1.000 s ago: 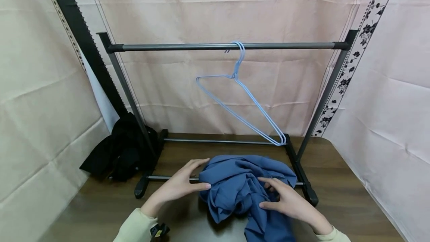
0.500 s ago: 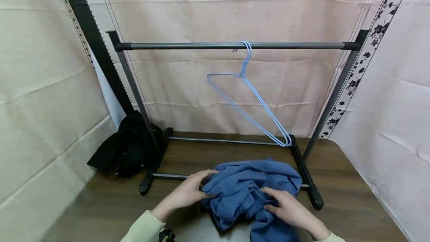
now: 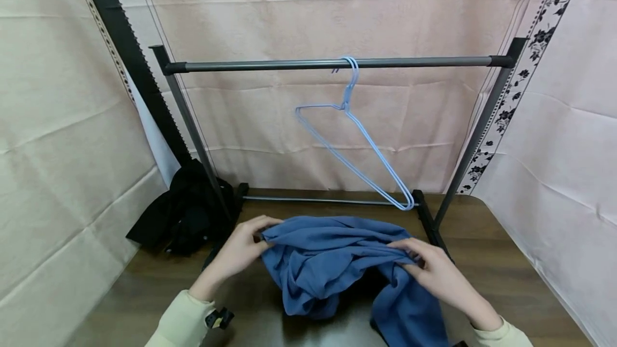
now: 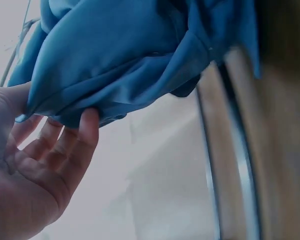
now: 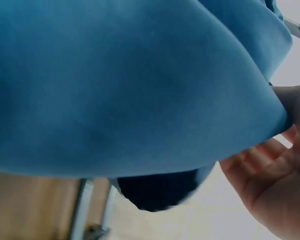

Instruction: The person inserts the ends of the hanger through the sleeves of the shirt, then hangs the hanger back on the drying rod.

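A crumpled blue cloth garment [image 3: 332,261] is stretched between both hands, lifted above the table, its lower right part hanging toward the front edge. At its left end my left hand [image 3: 243,245] pinches the fabric between thumb and fingers. My right hand [image 3: 434,274] grips a gathered fold on the right side. In the left wrist view the cloth [image 4: 120,60] drapes over the curled fingers [image 4: 82,145]. Much of the right wrist view is filled by the cloth [image 5: 125,90], with a dark opening underneath. What kind of garment it is cannot be told.
Two light blue wire hangers [image 3: 376,149] hang from the top bar [image 3: 265,65] of a dark metal rack, behind the cloth. A black bundle of fabric [image 3: 190,210] lies by the rack's left leg. Pale cloth sheets [image 3: 289,25] enclose the wooden table [image 3: 482,261] at back and sides.
Both hands have moved apart and upward, spreading the bunched blue garment wider and raising it off the table. The hangers and the black bundle stay where they were.
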`<action>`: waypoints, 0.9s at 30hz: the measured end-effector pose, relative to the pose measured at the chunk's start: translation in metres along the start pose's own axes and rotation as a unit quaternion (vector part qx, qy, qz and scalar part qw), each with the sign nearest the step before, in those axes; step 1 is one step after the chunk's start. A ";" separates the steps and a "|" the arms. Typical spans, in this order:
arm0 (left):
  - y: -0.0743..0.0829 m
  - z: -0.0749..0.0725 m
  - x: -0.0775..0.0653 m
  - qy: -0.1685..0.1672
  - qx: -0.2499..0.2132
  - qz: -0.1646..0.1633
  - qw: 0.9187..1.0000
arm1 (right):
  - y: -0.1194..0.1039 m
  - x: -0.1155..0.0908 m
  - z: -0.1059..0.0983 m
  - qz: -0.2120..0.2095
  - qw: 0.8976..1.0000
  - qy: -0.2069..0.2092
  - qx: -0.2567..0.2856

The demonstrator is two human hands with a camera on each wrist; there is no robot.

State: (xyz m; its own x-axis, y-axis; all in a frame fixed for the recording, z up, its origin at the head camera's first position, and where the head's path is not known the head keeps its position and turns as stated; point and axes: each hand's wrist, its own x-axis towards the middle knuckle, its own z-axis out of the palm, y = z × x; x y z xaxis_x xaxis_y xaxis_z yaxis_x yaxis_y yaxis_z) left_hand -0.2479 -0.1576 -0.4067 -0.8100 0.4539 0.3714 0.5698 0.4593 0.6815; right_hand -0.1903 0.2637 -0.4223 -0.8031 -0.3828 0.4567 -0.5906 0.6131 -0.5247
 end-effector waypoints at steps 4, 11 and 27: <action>0.009 -0.024 0.003 0.017 0.004 0.002 1.000 | -0.008 0.009 -0.019 -0.028 0.997 0.066 -0.023; 0.025 -0.061 0.010 0.046 0.018 0.016 0.999 | -0.017 0.020 -0.056 -0.049 0.990 0.126 -0.043; 0.031 -0.110 0.013 0.145 0.022 -0.026 0.989 | -0.015 0.020 -0.095 0.079 0.955 0.282 0.050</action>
State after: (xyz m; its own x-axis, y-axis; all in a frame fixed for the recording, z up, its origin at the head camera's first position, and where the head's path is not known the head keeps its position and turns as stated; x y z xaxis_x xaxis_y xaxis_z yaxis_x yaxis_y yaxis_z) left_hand -0.2563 -0.2213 -0.3110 -0.8400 0.1934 0.5070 0.5273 0.5115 0.6785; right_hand -0.1899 0.3121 -0.3366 -0.7295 0.1589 0.6653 -0.4926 0.5529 -0.6721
